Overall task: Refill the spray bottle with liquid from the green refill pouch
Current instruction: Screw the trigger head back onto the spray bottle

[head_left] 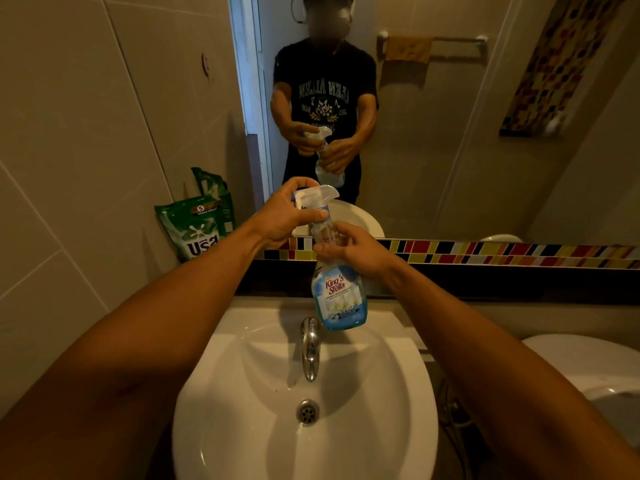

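Left hand (pixel 289 216) grips trigger head (pixel 315 195); right hand (pixel 353 249) grips bottle (pixel 337 296) neck. Advise: steady bottle, unscrew head over sink (pixel 398 427).

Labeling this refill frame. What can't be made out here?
- Spray bottle neck and cap joint, head view: covered by left hand and right hand; screwed on or loosened, unclear.
- Green refill pouch: sealed or opened, too dim.
- Bottle's liquid level: label hides it.
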### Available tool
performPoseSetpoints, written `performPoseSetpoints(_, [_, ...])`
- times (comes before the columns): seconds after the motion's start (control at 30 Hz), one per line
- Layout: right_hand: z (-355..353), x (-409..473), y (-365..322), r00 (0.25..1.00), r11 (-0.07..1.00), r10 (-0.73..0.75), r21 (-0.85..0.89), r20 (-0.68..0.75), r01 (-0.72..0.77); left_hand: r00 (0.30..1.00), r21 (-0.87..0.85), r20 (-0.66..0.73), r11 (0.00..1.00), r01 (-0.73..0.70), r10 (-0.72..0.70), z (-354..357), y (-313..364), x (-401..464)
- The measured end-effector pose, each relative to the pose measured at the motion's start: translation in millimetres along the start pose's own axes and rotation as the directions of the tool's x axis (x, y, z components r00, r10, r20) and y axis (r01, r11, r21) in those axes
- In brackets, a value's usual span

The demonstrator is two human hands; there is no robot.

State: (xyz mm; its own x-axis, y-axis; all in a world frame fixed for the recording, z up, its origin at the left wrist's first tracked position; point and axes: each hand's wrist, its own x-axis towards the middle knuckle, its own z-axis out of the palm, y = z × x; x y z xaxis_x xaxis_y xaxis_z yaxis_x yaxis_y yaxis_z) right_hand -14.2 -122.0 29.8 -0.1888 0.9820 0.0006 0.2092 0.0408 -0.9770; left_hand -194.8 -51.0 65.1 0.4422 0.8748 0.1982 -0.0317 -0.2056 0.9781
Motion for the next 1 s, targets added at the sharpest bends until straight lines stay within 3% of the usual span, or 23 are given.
performPoseSetpoints(0.3, [-7, 4, 7, 0.999, 0.992, 0.035, 0.119, 0.041, -0.039, 0.998, -0.023, 0.055, 0.999, 0.024, -0.023, 2, 4, 3])
performPoseSetpoints(0.5, [-11, 5, 10, 1.000, 1.000, 0.018, -0.017, -0.023, -0.019, 1.000, 0.051, -0.012, 0.998, 0.027, -0.026, 14, 2, -2])
performPoseSetpoints(0.7, [-21, 0, 25, 0.992, 0.999, 0.011, -0.037, -0.124, -0.015, 0.984, -0.018, -0.094, 0.989, 0.147, -0.148, 22, -25, -25])
performPoseSetpoints(0.83, [-30, 0, 30, 0.990, 0.998, 0.020, -0.049, -0.138, -0.027, 0.943, 0.042, -0.160, 0.953, 0.301, -0.291, 29, -73, -40])
performPoseSetpoints(1.0, [-45, 6, 40, 0.980, 0.998, 0.046, -0.038, -0.196, -0.054, 0.916, 0.100, -0.151, 0.916, 0.388, -0.371, 53, -125, -48])
